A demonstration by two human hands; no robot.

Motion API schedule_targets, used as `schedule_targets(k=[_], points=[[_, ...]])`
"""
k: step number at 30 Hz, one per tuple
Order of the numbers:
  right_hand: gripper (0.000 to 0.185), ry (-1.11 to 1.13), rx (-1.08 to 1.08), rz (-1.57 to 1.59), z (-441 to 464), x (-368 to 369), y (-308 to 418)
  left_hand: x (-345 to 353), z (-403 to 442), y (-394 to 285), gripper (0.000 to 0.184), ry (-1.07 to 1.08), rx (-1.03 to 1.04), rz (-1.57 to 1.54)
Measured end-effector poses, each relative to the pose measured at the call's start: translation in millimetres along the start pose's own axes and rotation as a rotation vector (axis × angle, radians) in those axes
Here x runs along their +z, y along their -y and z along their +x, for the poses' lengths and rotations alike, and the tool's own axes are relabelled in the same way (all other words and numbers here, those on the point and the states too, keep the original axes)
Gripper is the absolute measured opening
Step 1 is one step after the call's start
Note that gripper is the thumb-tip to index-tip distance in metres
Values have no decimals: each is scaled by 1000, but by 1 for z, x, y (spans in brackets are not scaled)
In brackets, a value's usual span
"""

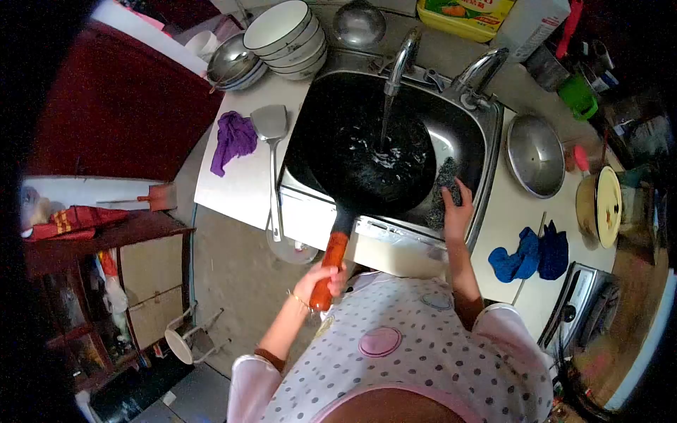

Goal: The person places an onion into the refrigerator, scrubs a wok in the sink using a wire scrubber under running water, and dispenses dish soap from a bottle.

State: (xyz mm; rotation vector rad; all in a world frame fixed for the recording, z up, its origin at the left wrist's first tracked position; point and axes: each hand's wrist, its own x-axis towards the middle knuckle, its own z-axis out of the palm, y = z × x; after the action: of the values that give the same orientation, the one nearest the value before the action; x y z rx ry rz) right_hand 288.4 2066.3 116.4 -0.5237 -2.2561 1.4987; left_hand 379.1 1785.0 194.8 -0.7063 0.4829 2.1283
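A black wok (331, 166) rests over the steel sink (458, 134), its wooden handle pointing toward me. My left hand (319, 280) is wrapped round that orange-brown handle (336, 248). Water runs from the left faucet (403, 60) into the wok, where the surface ripples. My right hand (458, 206), at the wok's right side, grips a dark grey scouring pad (444, 185). Whether the pad touches the wok's rim I cannot tell. A second faucet (482, 74) stands at the sink's back right corner.
On the left counter lie a metal spatula (272, 151) and a purple cloth (234, 139), with stacked bowls (285, 39) behind. To the right are a steel bowl (536, 156), a yellow enamel pot (599, 206), blue cloths (529, 254) and a gas stove (575, 296).
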Motion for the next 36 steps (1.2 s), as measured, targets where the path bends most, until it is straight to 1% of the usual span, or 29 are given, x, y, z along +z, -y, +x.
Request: schedule_targets(k=[1,2,3,4,5,7,9,11,12,13,15,16,17,19,21,23,24,25,27,28,29,30,31,33,35,36], points=[[32,12,-2,5,-2,1,-6,10,5,-4,22,-77,-9,-43],[33,-11,-21,14,-3,3,-11,14,2,-7,21,0,-27,-49],[33,-37,-42,26,0,4,-15,12,0,-10,20,-75,-70,-116],[33,-40,-49,101,0,4,-15,21,-5,-13,18,-31,-73,-117],[33,-44,-35,106,-2,2,-13,36,-13,-16,16,5,-89,-118],[33,3,13,105,-1,-5,-11,60,-14,-22,16,-124,-83,-46],[33,-12,-31,106,3,-7,-12,83,-17,-28,14,-185,-74,54],[30,-21,-32,-74,3,-12,-11,105,-21,-37,13,-248,-97,80],[30,4,26,-16,6,-15,-9,113,-22,-43,14,-250,-115,68],[30,12,32,-8,6,-16,-12,124,-25,-51,15,-301,-132,88],[30,-45,-2,-149,6,-18,-17,141,-30,-58,15,-366,-125,149],[30,-25,-38,-111,8,-19,-18,149,-32,-57,16,-417,-102,201],[30,-11,-29,-93,9,-18,-16,155,-37,-56,16,-438,-90,199],[30,23,5,-46,9,-15,-12,163,-46,-51,18,-529,-62,364],[31,47,-19,1,6,-5,-22,164,-58,-47,20,-573,-48,407],[31,125,-35,109,6,4,-18,162,-70,-40,21,-615,-46,607],[31,129,-33,120,5,10,-16,153,-76,-36,23,-640,-59,601],[33,149,-52,130,5,15,-15,157,-78,-32,22,-626,-37,671],[36,193,-88,144,2,23,-12,142,-82,-24,21,-532,40,552],[33,209,-151,154,0,25,-10,132,-86,-21,21,-501,49,495],[33,207,-145,155,-1,27,-8,122,-89,-17,21,-467,54,442],[33,230,-154,149,-3,29,-6,114,-92,-10,29,-468,56,373],[33,255,-163,141,-5,30,-5,99,-95,-6,33,-406,30,274],[33,263,-182,104,-10,32,-7,71,-101,11,37,-245,52,77],[37,280,-201,138,-14,34,-7,49,-101,28,34,-112,45,-82],[38,252,-208,134,-12,32,-4,39,-100,37,36,-74,64,-114]])
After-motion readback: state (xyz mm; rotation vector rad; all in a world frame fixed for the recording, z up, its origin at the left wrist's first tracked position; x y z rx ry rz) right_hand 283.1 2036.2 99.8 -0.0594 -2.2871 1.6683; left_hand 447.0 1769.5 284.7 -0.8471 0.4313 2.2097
